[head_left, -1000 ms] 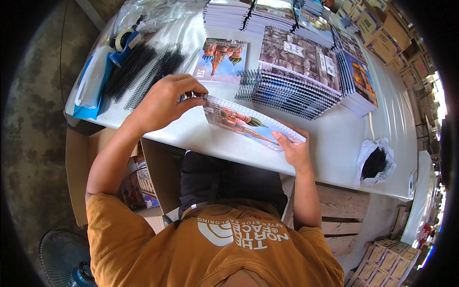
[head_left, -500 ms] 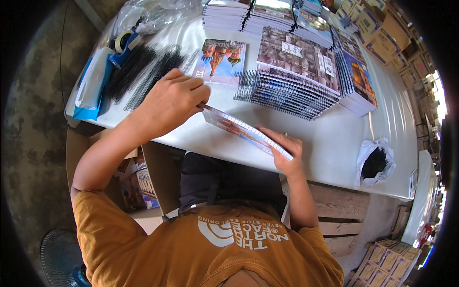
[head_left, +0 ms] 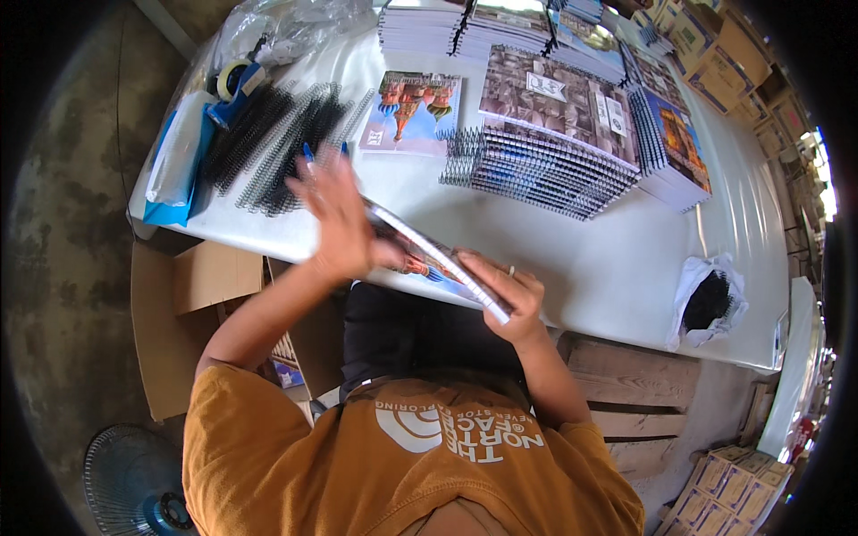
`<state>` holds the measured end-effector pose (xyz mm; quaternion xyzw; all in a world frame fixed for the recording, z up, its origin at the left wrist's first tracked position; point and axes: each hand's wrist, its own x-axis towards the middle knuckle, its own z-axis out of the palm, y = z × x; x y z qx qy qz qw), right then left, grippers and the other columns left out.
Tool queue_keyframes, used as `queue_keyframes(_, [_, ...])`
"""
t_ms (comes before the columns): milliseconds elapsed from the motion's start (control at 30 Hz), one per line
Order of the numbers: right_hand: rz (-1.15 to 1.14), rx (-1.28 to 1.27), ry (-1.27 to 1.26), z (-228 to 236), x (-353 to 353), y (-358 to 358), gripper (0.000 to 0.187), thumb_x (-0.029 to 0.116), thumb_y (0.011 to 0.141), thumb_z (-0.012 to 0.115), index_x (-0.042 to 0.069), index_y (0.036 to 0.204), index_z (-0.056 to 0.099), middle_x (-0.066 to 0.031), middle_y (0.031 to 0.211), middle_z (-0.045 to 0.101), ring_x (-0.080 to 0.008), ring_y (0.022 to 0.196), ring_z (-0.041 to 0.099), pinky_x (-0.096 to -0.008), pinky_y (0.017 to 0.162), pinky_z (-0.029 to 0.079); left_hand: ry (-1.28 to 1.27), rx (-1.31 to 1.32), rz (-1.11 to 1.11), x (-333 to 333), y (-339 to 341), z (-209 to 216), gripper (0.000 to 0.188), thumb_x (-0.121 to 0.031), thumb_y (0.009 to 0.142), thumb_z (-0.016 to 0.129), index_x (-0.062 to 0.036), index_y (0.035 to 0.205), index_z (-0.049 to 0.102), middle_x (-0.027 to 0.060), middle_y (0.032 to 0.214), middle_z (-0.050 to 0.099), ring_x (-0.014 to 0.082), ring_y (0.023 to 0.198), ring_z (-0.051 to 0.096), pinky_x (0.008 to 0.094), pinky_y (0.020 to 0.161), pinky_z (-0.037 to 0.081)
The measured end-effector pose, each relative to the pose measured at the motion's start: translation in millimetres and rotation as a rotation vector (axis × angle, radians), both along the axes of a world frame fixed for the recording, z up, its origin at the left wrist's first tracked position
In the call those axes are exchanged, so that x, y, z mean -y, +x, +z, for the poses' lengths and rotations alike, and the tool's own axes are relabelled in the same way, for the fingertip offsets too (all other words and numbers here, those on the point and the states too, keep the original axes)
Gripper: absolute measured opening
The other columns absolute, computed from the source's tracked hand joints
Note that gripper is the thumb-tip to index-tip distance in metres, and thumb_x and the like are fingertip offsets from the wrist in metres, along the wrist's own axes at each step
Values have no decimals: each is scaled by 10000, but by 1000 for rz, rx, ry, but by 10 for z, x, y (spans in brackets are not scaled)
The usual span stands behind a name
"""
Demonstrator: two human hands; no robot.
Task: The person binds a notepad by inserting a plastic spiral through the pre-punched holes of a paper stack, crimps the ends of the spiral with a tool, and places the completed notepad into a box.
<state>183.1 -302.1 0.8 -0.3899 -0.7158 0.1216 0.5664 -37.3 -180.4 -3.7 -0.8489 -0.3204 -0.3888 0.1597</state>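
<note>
My right hand [head_left: 517, 299] grips the near right end of a thin book [head_left: 487, 302], its fingers over the pale ridged edge. The book is tilted above the front of the table, and a colourful domed building shows on its cover. At the book's far left end is my left hand [head_left: 340, 223], blurred by motion, fingers stretched upward and thumb near the cover. Two blue tips [head_left: 308, 153], like tool handles, show just beyond those fingers; whether the hand holds them I cannot tell. Black plastic coils [head_left: 259, 147] lie in a heap behind my left hand.
A domed-building book [head_left: 410, 112] lies flat beyond my hands. Right of it rises a stack of coil-bound books [head_left: 559, 112], with further stacks behind. A blue tape dispenser [head_left: 237, 89] stands at far left. A white bag of black coils [head_left: 709, 301] sits at right; an open carton [head_left: 165, 339] is below left.
My left hand has gone from a closed grip at the book's far end to a spread, blurred pose lower down. The book and my right hand have shifted slightly left and toward me.
</note>
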Motion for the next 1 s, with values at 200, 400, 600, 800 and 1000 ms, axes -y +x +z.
queue_keyframes(200, [14,-35,-11,-16,89,5,320,1,767,588,-24,1085,610,-191,983,650,-290,855,664,-322,729,537,15,185,-48,-65,-64,-157,1136,-810,740,196,117,1378,45,289,1455,38,404,1359,-60,547,1037,-127])
queue_keyframes(400, [-54,-8,50,11,9,57,300,20,773,628,-30,1069,615,-199,957,653,-290,840,667,-321,713,542,226,34,-144,29,-79,-341,1126,-806,741,211,119,1371,88,343,1427,34,503,1321,-42,624,1010,-89])
queue_keyframes(600, [-7,23,102,-12,53,-7,271,43,786,641,-30,1046,624,-199,903,661,-291,804,673,-339,684,554,29,181,-203,180,108,-358,1049,-761,780,287,121,1341,199,393,1249,365,529,1269,197,587,1039,-46])
queue_keyframes(800, [71,69,115,28,54,-8,276,34,761,656,-22,1031,635,-189,907,664,-286,790,674,-336,678,553,198,5,-212,159,9,-110,1151,-805,719,330,102,1380,79,324,1404,172,414,1320,183,504,1080,19])
queue_keyframes(1000, [-5,14,149,10,19,12,289,47,761,659,-18,1040,629,-187,905,664,-278,794,674,-332,673,558,362,73,-308,181,73,52,1149,-810,726,294,129,1362,109,330,1432,39,403,1349,97,508,1083,80])
